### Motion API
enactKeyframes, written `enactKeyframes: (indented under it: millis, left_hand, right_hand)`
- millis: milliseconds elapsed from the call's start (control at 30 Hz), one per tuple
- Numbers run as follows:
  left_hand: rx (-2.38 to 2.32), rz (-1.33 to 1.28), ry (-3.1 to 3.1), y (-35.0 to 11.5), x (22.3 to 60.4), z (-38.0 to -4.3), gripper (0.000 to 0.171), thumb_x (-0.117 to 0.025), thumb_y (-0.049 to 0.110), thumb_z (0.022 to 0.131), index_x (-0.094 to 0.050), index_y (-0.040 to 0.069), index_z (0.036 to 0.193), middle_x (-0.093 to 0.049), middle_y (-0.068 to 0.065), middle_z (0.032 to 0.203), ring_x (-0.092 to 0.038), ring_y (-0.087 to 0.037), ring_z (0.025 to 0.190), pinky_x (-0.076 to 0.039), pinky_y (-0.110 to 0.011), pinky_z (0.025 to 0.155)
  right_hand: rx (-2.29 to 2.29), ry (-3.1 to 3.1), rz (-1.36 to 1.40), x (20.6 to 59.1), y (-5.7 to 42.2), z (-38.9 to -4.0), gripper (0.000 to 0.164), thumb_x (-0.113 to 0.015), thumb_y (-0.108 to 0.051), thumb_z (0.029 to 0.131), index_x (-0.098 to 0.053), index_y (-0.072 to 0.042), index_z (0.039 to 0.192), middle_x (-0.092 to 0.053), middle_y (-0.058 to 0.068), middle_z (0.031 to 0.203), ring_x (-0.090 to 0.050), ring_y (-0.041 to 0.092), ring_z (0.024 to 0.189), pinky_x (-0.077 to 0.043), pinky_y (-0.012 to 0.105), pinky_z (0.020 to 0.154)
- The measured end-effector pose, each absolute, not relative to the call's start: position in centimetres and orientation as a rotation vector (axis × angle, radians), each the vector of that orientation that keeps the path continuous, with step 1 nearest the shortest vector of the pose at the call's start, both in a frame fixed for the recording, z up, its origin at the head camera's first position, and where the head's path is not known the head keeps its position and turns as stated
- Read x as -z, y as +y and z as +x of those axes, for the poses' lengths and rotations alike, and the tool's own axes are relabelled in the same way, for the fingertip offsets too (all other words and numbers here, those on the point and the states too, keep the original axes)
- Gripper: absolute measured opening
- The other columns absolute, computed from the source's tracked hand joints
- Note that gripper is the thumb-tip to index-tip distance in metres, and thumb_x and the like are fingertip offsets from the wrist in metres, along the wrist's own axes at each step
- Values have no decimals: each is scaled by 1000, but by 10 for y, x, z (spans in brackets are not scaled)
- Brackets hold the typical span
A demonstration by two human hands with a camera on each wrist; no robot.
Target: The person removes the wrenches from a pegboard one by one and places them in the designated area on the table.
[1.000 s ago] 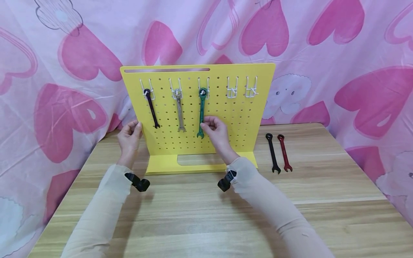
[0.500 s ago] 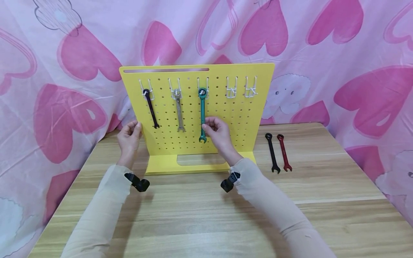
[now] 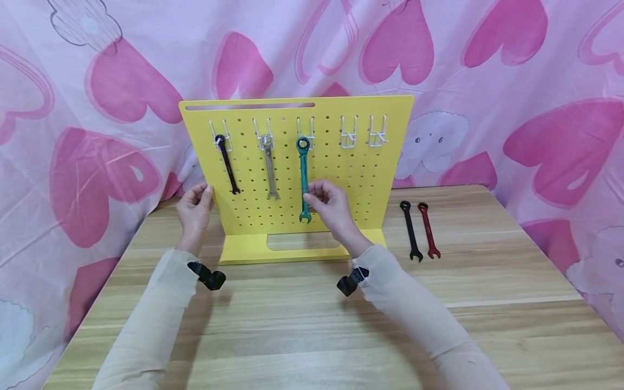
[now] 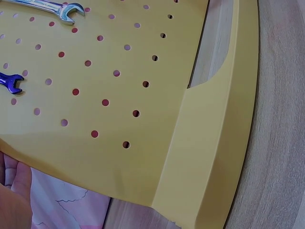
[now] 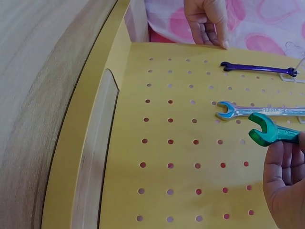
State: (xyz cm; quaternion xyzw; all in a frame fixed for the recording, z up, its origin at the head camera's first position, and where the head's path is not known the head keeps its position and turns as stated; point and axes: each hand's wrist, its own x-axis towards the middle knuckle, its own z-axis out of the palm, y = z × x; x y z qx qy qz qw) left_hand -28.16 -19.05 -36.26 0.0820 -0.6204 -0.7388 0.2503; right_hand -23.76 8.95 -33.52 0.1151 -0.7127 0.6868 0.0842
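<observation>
We find the right hand [image 3: 330,205] closed narrowly on the green wrench [image 3: 304,168], thumb and fingers pinching its lower half; the wrench stands near upright before the yellow pegboard [image 3: 285,181], its open end just below the fingers and its ring end well above them, at the third hook from the left; we cannot tell whether the ring bears on that hook. The left hand [image 3: 194,210] holds the board's left edge, its fingers curled at the rim. Between the hands, and higher than both, hang the dark purple wrench [image 3: 227,164], nearer the left hand, and the silver wrench [image 3: 270,168], nearer the green one; above and to the right of the right hand we note two white wire hooks [image 3: 348,136]. On the worktop [image 3: 283,325], to the right of the right hand and well apart from it, lie the black wrench [image 3: 411,230] and the red wrench [image 3: 428,228], side by side, ring ends pointing away; beyond both hands hangs a pink heart-patterned cloth [image 3: 468,162].
</observation>
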Motion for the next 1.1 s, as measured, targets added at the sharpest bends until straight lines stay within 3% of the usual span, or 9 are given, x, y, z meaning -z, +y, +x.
enactKeyframes:
  millis: [233, 433, 567, 733, 800, 1100]
  left_hand:
    - [2021, 216, -1670, -190, 363, -282, 15, -65, 9, 88, -63, 22, 80, -56, 10, 66, -52, -2, 64, -50, -11, 62]
    - [2026, 211, -1661, -191, 364, -282, 15, -65, 8, 88, -64, 21, 80, -56, 10, 66, -51, -2, 64, -51, -12, 62]
    - [2041, 208, -1641, -190, 363, -283, 5, -65, 7, 88, -67, 12, 86, -57, 9, 66, -52, -3, 64, -51, -12, 62]
    - [2035, 213, -1648, -191, 363, -284, 8, -65, 8, 88, -66, 15, 84, -57, 10, 66, -52, -3, 64, -51, -12, 62]
    - [2033, 216, -1655, -191, 364, -283, 16, -65, 8, 88, -64, 22, 79, -57, 10, 66, -52, -3, 64, -50, -12, 61]
    - [2033, 227, -1670, -191, 363, -283, 13, -65, 10, 88, -63, 21, 80, -56, 9, 66, -51, -2, 64, -49, -11, 60]
  right_hand:
    - [-2068, -2136, 387, 332, 91, -230, 17, -61, -3, 90, -60, 2, 106, -58, 0, 86, -55, 12, 75, -52, 55, 81]
    - [-2087, -2128, 415, 328, 91, -225, 18, -61, -1, 89, -59, 5, 106, -59, 1, 85, -56, 10, 73, -57, 42, 75]
    - [-2105, -2124, 431, 325, 91, -222, 17, -61, 0, 89, -59, 5, 106, -59, 1, 85, -56, 13, 74, -55, 47, 78]
    - [-2113, -2123, 442, 322, 93, -217, 17, -60, -1, 90, -59, 5, 106, -58, -1, 84, -56, 12, 75, -54, 50, 80]
    - [-2112, -2124, 442, 321, 94, -216, 17, -60, -1, 90, -59, 5, 106, -58, -1, 84, -56, 12, 75, -56, 44, 78]
    - [-2128, -2114, 417, 322, 103, -211, 17, -59, -1, 91, -58, 5, 106, -58, -1, 84, -56, 11, 75, -57, 28, 72]
